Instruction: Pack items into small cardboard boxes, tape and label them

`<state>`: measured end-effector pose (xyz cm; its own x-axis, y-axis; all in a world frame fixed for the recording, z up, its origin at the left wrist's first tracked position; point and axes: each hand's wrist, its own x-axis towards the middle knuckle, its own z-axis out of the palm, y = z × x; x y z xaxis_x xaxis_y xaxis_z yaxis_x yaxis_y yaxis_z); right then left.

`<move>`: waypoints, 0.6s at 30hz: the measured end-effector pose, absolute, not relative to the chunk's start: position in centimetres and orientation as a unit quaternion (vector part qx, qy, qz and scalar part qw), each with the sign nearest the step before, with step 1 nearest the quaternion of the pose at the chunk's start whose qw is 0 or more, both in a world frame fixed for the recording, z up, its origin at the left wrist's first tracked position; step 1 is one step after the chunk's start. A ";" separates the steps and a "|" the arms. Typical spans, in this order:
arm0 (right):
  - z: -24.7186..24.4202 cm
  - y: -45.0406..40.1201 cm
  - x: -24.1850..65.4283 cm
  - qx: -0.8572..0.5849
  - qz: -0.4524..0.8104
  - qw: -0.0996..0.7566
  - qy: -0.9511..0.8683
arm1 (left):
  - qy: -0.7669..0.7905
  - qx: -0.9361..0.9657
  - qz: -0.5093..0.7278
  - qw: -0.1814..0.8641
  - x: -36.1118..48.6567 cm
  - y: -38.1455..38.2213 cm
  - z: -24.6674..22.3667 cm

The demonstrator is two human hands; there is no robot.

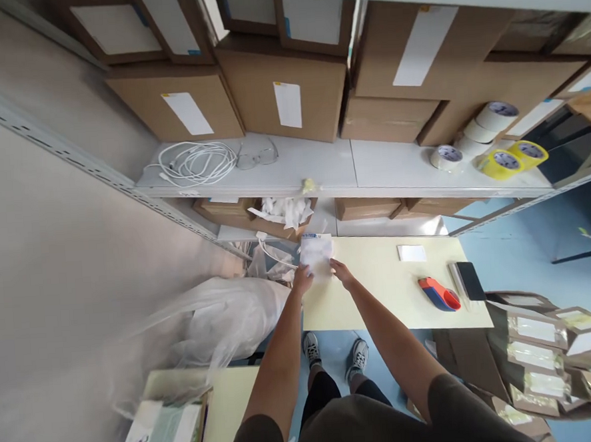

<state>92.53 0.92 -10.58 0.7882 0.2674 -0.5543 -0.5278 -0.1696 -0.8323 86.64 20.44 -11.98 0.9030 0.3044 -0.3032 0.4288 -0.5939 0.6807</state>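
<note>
Dark shirt [368, 423], yours, nearest. White packet [316, 254]: one, blue print on its far edge, held over the left end of your pale yellow bench [375, 296]. Your left hand [303, 278]: gripping its near left corner. Your right hand [341, 271]: gripping its near right edge. Rightward on the bench: white slip [411, 253], red-and-blue holder [439, 295]. Shelf [317, 163] beyond: coiled white cable [197, 165], tape rolls [503, 161].

Dark short sleeves [454, 408] — black shorts [319, 398]
</note>
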 end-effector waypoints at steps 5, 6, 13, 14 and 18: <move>-10.0 -0.6 91.1 -0.761 0.247 0.595 0.078 | 0.203 0.887 -0.075 0.407 84.2 20.3 -10.7; -9.7 -1.1 90.5 -0.772 0.238 0.585 0.066 | 0.207 0.887 -0.060 0.409 83.5 20.2 -10.3; -6.1 -2.3 87.5 -0.777 0.208 0.594 -0.020 | 0.240 0.875 0.034 0.419 78.4 19.2 -5.5; -5.3 -2.4 87.4 -0.774 0.207 0.597 -0.034 | 0.252 0.870 0.047 0.420 77.6 18.9 -4.6; -1.8 -2.6 87.2 -0.762 0.217 0.601 -0.105 | 0.300 0.846 0.107 0.428 73.8 16.8 -0.8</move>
<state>87.18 -2.61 -1.77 0.8835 0.4215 -0.2044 -0.1011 -0.2545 -0.9618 73.83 16.81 -0.81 0.7969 0.5993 -0.0756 0.4158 -0.4534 0.7884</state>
